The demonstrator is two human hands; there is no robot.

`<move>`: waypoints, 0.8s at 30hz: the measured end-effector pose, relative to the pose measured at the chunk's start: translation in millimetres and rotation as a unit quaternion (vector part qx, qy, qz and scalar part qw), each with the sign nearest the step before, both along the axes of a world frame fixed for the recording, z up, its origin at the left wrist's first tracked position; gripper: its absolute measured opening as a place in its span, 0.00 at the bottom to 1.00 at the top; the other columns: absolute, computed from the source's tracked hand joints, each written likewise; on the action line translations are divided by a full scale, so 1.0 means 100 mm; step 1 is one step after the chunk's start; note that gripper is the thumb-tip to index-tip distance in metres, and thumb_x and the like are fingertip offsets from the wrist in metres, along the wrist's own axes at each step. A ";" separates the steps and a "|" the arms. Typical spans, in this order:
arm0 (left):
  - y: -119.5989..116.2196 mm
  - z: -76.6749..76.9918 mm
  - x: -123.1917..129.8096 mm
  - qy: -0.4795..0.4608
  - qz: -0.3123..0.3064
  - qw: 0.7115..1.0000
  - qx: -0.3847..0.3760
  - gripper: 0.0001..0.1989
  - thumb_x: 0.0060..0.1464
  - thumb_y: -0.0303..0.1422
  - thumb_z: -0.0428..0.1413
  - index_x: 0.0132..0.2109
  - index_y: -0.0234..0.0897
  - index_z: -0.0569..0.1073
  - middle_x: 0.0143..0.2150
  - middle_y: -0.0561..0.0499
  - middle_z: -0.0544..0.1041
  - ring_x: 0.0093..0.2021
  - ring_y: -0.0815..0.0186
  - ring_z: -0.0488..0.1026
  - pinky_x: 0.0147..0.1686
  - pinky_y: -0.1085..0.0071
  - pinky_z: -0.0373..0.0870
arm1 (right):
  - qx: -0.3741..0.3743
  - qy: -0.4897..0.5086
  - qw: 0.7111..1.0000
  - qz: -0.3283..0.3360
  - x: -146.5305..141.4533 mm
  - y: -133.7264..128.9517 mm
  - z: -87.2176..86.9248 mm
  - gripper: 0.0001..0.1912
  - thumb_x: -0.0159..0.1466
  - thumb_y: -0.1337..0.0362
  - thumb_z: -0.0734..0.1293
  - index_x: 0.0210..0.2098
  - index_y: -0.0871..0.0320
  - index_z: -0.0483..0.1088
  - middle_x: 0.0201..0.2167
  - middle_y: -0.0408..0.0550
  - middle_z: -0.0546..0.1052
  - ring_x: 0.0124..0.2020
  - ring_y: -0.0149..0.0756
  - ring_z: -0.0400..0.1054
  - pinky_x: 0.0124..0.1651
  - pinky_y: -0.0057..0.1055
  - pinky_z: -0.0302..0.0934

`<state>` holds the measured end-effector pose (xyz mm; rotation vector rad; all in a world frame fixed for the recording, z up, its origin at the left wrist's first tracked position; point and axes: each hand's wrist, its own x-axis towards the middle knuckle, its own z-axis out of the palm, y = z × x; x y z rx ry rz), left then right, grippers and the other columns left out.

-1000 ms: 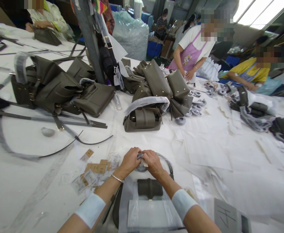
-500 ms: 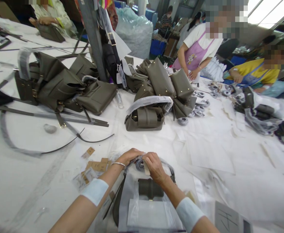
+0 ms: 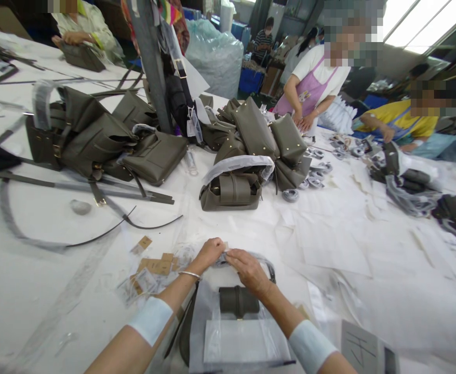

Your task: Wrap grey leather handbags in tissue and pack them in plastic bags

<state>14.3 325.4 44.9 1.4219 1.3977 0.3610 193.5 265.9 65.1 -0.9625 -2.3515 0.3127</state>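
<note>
An olive-green handbag [image 3: 239, 302] lies in front of me, partly under clear plastic and a pale sheet [image 3: 236, 343]. Its film-wrapped handle [image 3: 267, 262] arches up at the far side. At the top of that arch my left hand [image 3: 211, 253] is closed in a pinch; a small pale bit shows at its fingertips, too small to name. My right hand [image 3: 247, 267] bends its fingers over the handle close beside it, fingertips almost meeting the left ones. What lies beneath the right fingers is mostly hidden.
Brown paper tags [image 3: 156, 266] and small clear packets lie left of my hands. Another handbag [image 3: 231, 192] stands ahead, before a heap of olive bags [image 3: 255, 127]. More bags and straps fill the left; coiled straps [image 3: 290, 195] lie rightward. A post [image 3: 150, 62] rises behind. Several co-workers sit or stand around.
My left fingers have drawn into a tighter pinch. My right hand has shifted slightly left, and the grey coil and tan tag seen under it before are now mostly covered.
</note>
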 end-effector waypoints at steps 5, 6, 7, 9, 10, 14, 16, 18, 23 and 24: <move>-0.10 0.13 0.05 0.110 -0.020 0.992 0.052 0.10 0.60 0.32 0.45 0.32 0.40 0.67 0.27 0.53 0.71 0.33 0.64 0.70 0.33 0.71 0.58 | -0.035 -0.042 0.998 0.019 0.07 0.05 0.06 0.15 0.68 0.73 0.59 0.49 0.60 0.73 0.46 0.54 0.78 0.48 0.37 0.71 0.50 0.34 0.69; -0.13 0.16 0.06 0.126 -0.026 0.990 0.060 0.09 0.61 0.32 0.44 0.35 0.40 0.68 0.29 0.52 0.72 0.34 0.63 0.72 0.33 0.71 0.58 | -0.048 -0.054 0.997 0.024 0.07 0.07 0.09 0.14 0.67 0.73 0.60 0.47 0.59 0.73 0.44 0.52 0.79 0.46 0.37 0.72 0.49 0.33 0.69; -0.16 0.19 0.08 0.139 -0.032 0.987 0.069 0.10 0.63 0.33 0.44 0.37 0.40 0.68 0.29 0.51 0.73 0.35 0.62 0.73 0.34 0.70 0.59 | -0.062 -0.064 0.996 0.027 0.06 0.10 0.13 0.13 0.67 0.73 0.60 0.45 0.58 0.74 0.41 0.51 0.79 0.43 0.36 0.72 0.46 0.32 0.69; -0.21 0.23 0.10 0.157 -0.044 0.983 0.085 0.10 0.64 0.35 0.43 0.40 0.40 0.68 0.30 0.50 0.75 0.36 0.60 0.74 0.35 0.70 0.59 | -0.095 -0.074 0.992 0.022 0.02 0.16 0.20 0.10 0.66 0.73 0.63 0.40 0.57 0.75 0.35 0.48 0.79 0.39 0.35 0.72 0.44 0.30 0.68; -0.23 0.24 0.10 0.162 -0.051 0.981 0.093 0.11 0.65 0.36 0.43 0.40 0.40 0.68 0.31 0.50 0.75 0.37 0.60 0.74 0.35 0.70 0.59 | -0.114 -0.068 0.991 0.011 -0.01 0.19 0.23 0.09 0.65 0.72 0.64 0.37 0.56 0.76 0.32 0.47 0.78 0.37 0.35 0.72 0.43 0.30 0.67; -0.29 0.23 0.08 0.158 -0.072 0.976 0.130 0.10 0.66 0.35 0.43 0.40 0.41 0.67 0.34 0.51 0.76 0.37 0.62 0.74 0.35 0.70 0.60 | -0.226 0.015 0.968 -0.110 -0.14 0.25 0.31 0.07 0.60 0.71 0.68 0.26 0.56 0.73 0.25 0.42 0.74 0.30 0.31 0.68 0.37 0.27 0.63; -0.31 0.21 0.07 0.156 -0.072 0.975 0.144 0.11 0.66 0.34 0.41 0.40 0.40 0.67 0.34 0.51 0.76 0.37 0.63 0.73 0.35 0.71 0.60 | -0.300 0.072 0.933 -0.186 -0.19 0.24 0.29 0.07 0.56 0.70 0.70 0.22 0.56 0.70 0.24 0.40 0.71 0.26 0.29 0.66 0.32 0.26 0.61; -0.35 0.17 0.06 0.154 -0.072 0.973 0.157 0.10 0.66 0.32 0.41 0.40 0.40 0.67 0.35 0.51 0.75 0.36 0.63 0.73 0.36 0.70 0.60 | -0.363 0.123 0.892 -0.242 -0.21 0.20 0.21 0.06 0.52 0.67 0.72 0.23 0.56 0.69 0.25 0.39 0.70 0.25 0.29 0.65 0.30 0.26 0.61; -0.46 0.09 0.03 0.131 -0.092 0.969 0.187 0.10 0.63 0.28 0.42 0.39 0.39 0.67 0.36 0.48 0.74 0.38 0.61 0.71 0.40 0.67 0.62 | -0.489 0.190 0.801 -0.288 -0.17 0.13 -0.04 0.18 0.41 0.64 0.75 0.32 0.58 0.73 0.30 0.42 0.75 0.32 0.35 0.70 0.33 0.29 0.64; -0.48 0.09 0.03 0.123 -0.096 0.969 0.192 0.10 0.63 0.27 0.42 0.39 0.39 0.67 0.36 0.48 0.73 0.38 0.60 0.71 0.41 0.66 0.62 | -0.510 0.186 0.790 -0.285 -0.16 0.13 -0.07 0.17 0.41 0.62 0.76 0.31 0.58 0.74 0.28 0.43 0.76 0.31 0.35 0.70 0.32 0.29 0.64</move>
